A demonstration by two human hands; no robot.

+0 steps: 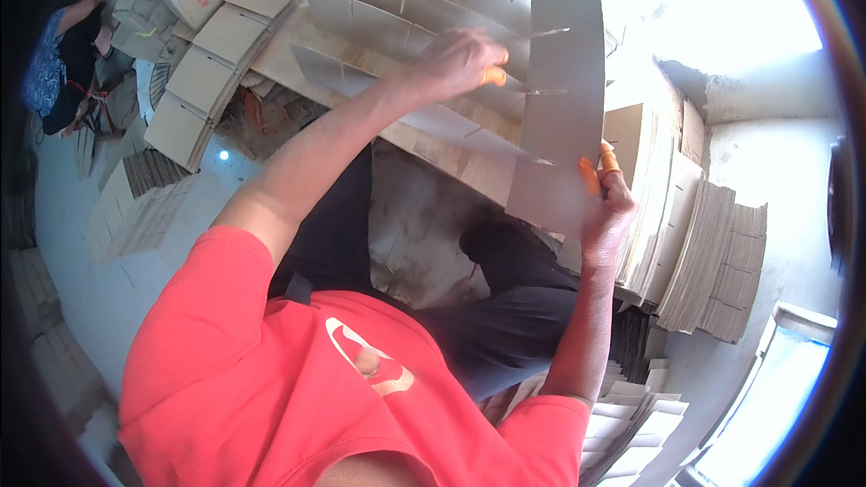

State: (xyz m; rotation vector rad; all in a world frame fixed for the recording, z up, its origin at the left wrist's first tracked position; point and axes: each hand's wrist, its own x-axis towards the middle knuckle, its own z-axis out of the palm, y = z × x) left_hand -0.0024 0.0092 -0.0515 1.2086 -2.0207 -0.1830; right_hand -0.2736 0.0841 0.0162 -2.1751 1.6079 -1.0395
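Tabletop (474, 167) in pale wood carries rows of slotted cardboard strips (361, 18) standing on edge. Across them, toward their right, is a slotted panel (564, 63), upright in the grasp of the right hand (609, 203); its cuts open leftward, near the strips, though whether any have engaged I cannot tell. To seat it well, I would line up every cut with its strip before pressing evenly, so no card buckles. The right fingers are closed on the panel's near right edge, thumb on its face. The left hand (456, 63) is curled above the strips, its orange-covered fingertips (494, 77) slightly parted; whether they pinch card is unclear.
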